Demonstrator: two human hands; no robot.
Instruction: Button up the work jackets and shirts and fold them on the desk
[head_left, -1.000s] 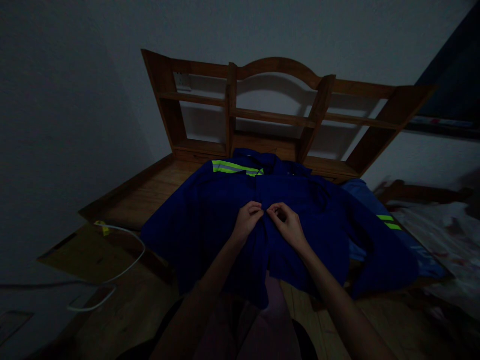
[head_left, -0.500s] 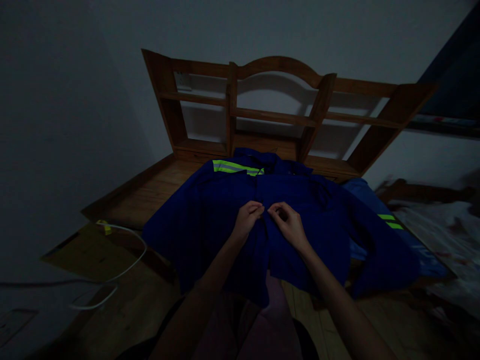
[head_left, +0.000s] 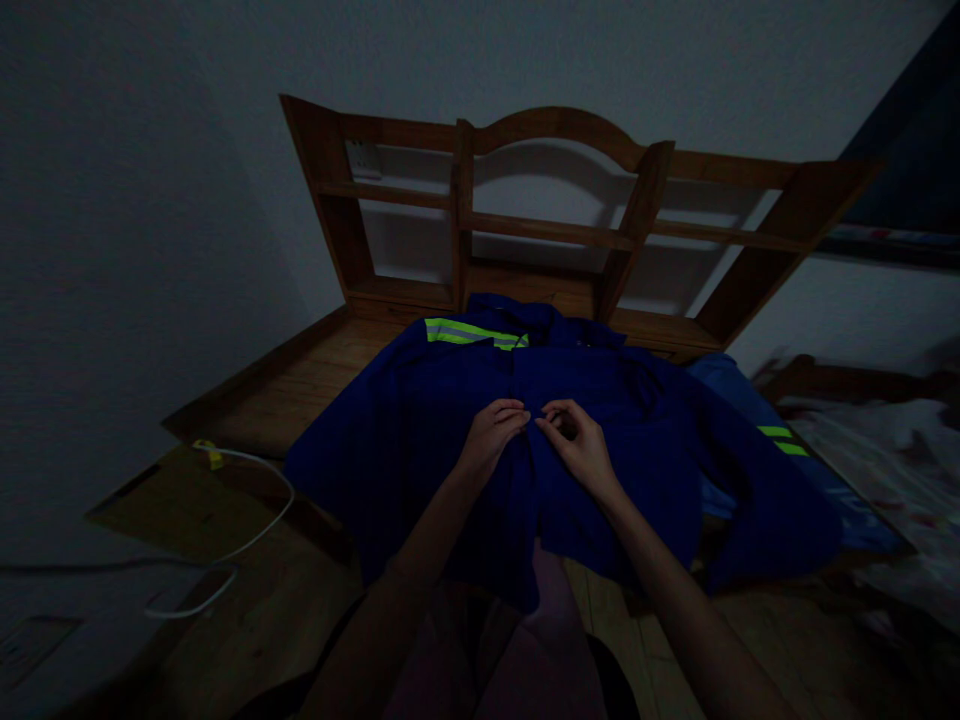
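Note:
A dark blue work jacket (head_left: 450, 400) lies spread over the wooden desk, its collar toward the back and its sleeves out to both sides. A yellow-green and grey reflective band (head_left: 465, 333) crosses its left shoulder area, and similar stripes mark the right sleeve. At the front opening, my left hand (head_left: 495, 430) pinches the jacket's edge between thumb and fingers. Just right of it, my right hand (head_left: 576, 440) is also closed in a pinch on the cloth at the opening. Dim light hides any button between the fingertips.
A wooden shelf unit (head_left: 555, 235) stands at the back of the desk (head_left: 300, 385) against the wall. At left, a white cable (head_left: 281, 500) hangs past a yellowish board (head_left: 172, 505). Blue folded fabric (head_left: 724, 385) lies under the right sleeve, with a bed (head_left: 892, 460) beyond.
My left hand's fingers have shifted slightly and lie a little flatter along the opening. My right hand has barely moved, and the jacket stays in place.

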